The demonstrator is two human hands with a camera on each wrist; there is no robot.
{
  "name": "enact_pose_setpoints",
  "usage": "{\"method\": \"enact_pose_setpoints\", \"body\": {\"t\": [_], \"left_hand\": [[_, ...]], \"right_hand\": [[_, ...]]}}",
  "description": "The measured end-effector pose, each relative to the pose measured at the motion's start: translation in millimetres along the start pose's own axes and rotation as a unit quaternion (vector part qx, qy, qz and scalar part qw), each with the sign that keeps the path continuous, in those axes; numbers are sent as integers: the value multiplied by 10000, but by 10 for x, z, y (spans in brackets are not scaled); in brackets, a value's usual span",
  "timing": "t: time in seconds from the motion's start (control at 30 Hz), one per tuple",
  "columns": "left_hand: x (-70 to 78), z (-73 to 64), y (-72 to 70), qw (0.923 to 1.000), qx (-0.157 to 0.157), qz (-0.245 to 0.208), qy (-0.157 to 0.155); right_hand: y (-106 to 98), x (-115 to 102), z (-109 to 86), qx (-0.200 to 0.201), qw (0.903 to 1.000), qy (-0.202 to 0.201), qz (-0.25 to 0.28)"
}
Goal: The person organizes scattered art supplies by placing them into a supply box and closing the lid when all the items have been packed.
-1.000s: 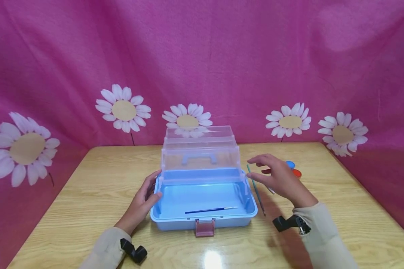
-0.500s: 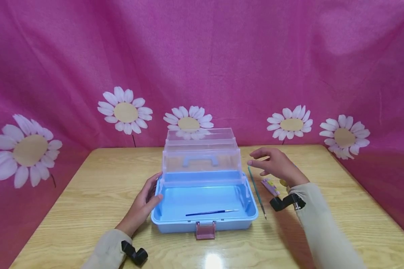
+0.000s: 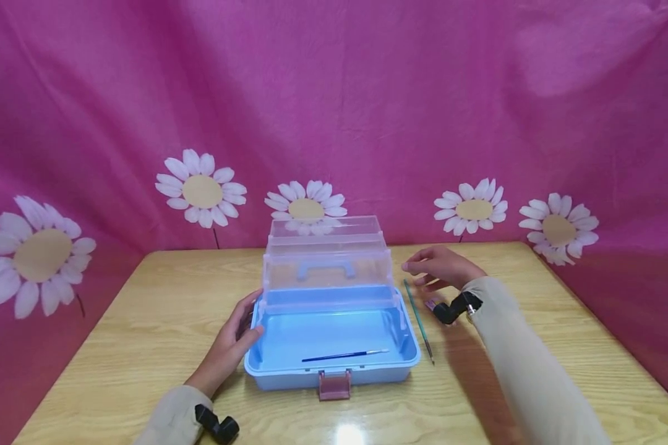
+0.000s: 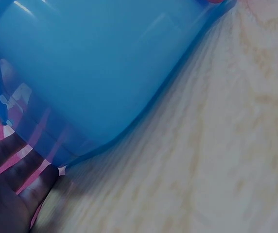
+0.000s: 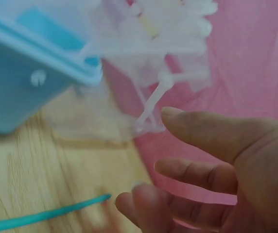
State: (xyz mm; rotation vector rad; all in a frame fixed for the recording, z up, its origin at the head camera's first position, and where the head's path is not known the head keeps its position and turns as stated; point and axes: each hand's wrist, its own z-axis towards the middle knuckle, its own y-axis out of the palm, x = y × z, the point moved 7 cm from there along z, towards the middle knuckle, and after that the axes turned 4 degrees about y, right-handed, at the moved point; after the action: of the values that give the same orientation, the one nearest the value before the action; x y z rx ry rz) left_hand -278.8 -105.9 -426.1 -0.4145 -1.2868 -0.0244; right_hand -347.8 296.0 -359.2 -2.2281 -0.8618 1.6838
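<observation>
R hand [image 3: 444, 266] has moved twd surface's [image 3: 172, 321] far edge, fingers parted, nothing held, so teal brush [image 3: 419, 321] still lies R of blue box [image 3: 325, 334]. Box sits abt midway betw surface's side edges, L hand [image 3: 229, 343] gripping its L rim.

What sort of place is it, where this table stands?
Probably an indoor tabletop work corner, perhaps for crafts: a wood-grained table, a pink daisy-print backdrop behind it, and an open blue box with a paintbrush inside.

No legible text, labels, numbers, signs
</observation>
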Motion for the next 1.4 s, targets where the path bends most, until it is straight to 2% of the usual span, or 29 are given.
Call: {"method": "enact_pose_setpoints", "body": {"t": [0.37, 0.7, 1.13, 1.4], "left_hand": [[-42, -42, 48, 9999, 45, -16, -150], [-32, -60, 52, 9996, 79, -54, -258], [-18, -44, 34, 9997, 107, -29, -219], [6, -19, 24, 9996, 113, -12, -260]], "right_hand": [[72, 326, 158, 305, 9924, 1166, 250], [98, 495, 258, 570, 9875, 1358, 564], [41, 524, 412, 971, 9823, 1581, -258], [30, 530, 420, 956, 9800, 1745, 31]]}}
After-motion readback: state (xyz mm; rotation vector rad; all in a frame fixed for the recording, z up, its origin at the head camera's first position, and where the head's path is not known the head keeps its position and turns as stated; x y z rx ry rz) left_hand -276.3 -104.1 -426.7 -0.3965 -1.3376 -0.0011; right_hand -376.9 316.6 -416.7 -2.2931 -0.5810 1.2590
